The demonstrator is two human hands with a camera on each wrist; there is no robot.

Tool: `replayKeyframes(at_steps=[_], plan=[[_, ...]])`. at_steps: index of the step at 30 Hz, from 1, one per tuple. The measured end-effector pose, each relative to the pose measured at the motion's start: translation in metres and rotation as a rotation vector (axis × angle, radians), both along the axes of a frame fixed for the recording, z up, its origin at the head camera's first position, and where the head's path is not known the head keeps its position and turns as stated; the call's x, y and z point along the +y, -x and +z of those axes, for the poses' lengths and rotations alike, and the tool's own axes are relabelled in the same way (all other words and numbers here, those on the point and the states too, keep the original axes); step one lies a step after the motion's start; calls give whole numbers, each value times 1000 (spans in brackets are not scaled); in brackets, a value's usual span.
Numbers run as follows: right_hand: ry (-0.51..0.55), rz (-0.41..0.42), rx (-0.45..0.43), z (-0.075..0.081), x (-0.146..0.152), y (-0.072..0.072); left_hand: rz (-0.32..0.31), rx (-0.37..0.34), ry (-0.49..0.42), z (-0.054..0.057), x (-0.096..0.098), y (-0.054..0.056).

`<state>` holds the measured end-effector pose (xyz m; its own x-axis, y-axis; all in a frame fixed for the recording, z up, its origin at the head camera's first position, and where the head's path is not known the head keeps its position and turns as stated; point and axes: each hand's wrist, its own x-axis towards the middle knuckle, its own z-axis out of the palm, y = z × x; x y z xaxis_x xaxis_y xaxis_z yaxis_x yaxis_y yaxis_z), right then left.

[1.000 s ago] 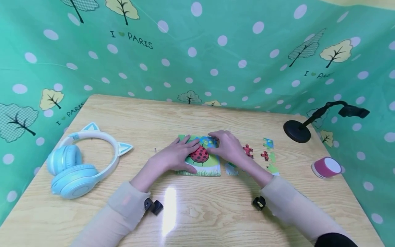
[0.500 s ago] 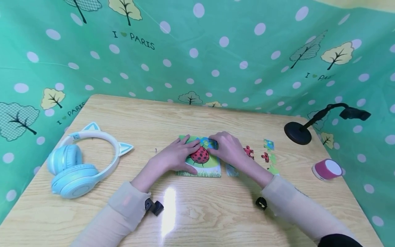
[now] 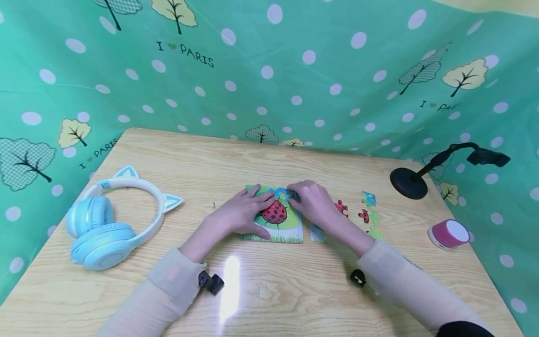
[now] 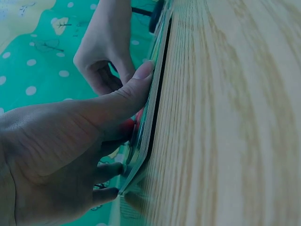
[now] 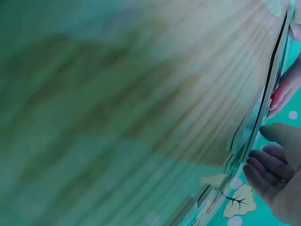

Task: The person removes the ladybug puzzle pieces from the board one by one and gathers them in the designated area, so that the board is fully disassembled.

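A ladybug jigsaw puzzle (image 3: pixel 290 234) in a flat tray lies mid-table, its red spotted beetle near the centre. My left hand (image 3: pixel 242 213) rests across its left part with fingers spread; in the left wrist view that hand's thumb (image 4: pixel 143 70) presses near the edge. At the upper right corner, my right hand (image 3: pixel 313 201) has its thumb and index finger bent around a blue puzzle piece (image 3: pixel 291 194). Part of that piece is hidden by the fingers. In the right wrist view, the right hand's fingertips (image 5: pixel 254 162) touch the puzzle's edge.
Loose puzzle pieces lie to the right, among them a red one (image 3: pixel 341 207), a blue one (image 3: pixel 369 198) and a pale one (image 3: pixel 317 234). Cat-ear headphones (image 3: pixel 101 248) lie at the left. A black stand (image 3: pixel 408 183) and a pink cup-like object (image 3: pixel 448 233) stand at the right.
My right thumb has drawn slightly up and right, toward the index finger at the puzzle's corner. The left hand stays in place. The view has shifted a little.
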<state>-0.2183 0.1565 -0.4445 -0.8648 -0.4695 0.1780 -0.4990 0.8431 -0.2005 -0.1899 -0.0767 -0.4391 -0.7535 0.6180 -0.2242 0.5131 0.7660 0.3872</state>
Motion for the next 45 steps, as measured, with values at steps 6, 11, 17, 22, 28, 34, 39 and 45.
replayKeyframes(at_steps=[6, 11, 17, 22, 28, 34, 39, 45], plan=[[39, 17, -2, 0, 5, 3, 3, -5, -3, 0, 1, 0], [63, -11, -38, 0, 7, 5, 1, 6, 6, 2, 1, 1], [79, -17, -59, 1, 3, 7, 1, 6, 12, 3, 1, 1], [98, 3, -74, 1, -2, 7, 3, 3, 15, 3, 2, 1], [116, 21, -62, 1, -5, 6, -2, 13, 12, 3, 2, 0], [178, -24, -122, -1, -8, 5, -1, 11, 13, 3, 2, 0], [217, -111, -221, 0, -12, 5, 4, -1, 17, 1, 2, 1], [236, -159, -292, 1, -16, 5, 23, -10, 5, 2, 0, 0]])
